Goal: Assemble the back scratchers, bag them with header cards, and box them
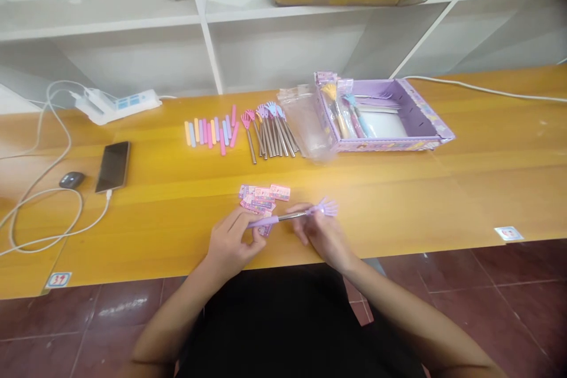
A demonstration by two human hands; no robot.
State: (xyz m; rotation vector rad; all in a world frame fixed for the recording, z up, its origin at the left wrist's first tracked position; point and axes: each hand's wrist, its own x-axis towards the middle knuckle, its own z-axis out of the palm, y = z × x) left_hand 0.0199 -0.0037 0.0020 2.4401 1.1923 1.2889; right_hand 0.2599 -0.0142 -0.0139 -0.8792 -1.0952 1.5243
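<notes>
Lilac plastic and shiny metal make up the back scratcher [290, 215] that the person holds crosswise over a wooden table [398, 201], close to its near edge. The left hand [233, 242] is closed on the lilac handle, thumb below and fingers above. The right hand [325, 236] is closed about the other end, by the small hand-shaped head with its spread prongs. Bare metal shows between the two hands, which are apart from each other.

Just beyond the left hand's fingertips lies a loose pile of pink and purple cards [261, 196], some overlapping. Farther out, ahead of the left hand, short coloured tubes [209, 134] lie in a rough row (pink, purple, blue and pale orange). Next to them, ahead of the gap between the hands, more scratchers [274, 136] are heaped, their metal stems bare. Clear bags [310, 124] come next, against a purple box [390, 144] that sits beyond the right hand and holds a few bagged scratchers [336, 112].

Well to the left of the left hand are a phone [113, 166] plugged into a white cable, a black mouse [71, 179] and a white power strip [117, 105].
</notes>
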